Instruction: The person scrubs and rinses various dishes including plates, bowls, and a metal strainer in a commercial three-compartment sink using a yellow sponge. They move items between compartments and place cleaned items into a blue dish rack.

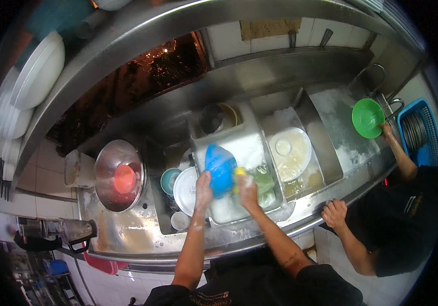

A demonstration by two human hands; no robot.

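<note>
My left hand grips the rim of a blue plastic bowl, tilted up over a tub of white suds. Close to the bowl's right side, my right hand is closed around a yellow sponge, which is partly covered by my fingers. Both hands are wet, and the bowl is slightly blurred. A translucent green item lies in the suds just right of my right hand. Left of the tub sit a white plate, a teal bowl and a small white cup.
A steel colander with an orange bowl stands left. Right of the tub, a basin holds a white dish in cloudy water. A co-worker at far right holds a green bowl beside a blue basket of plates. A steel shelf arches overhead.
</note>
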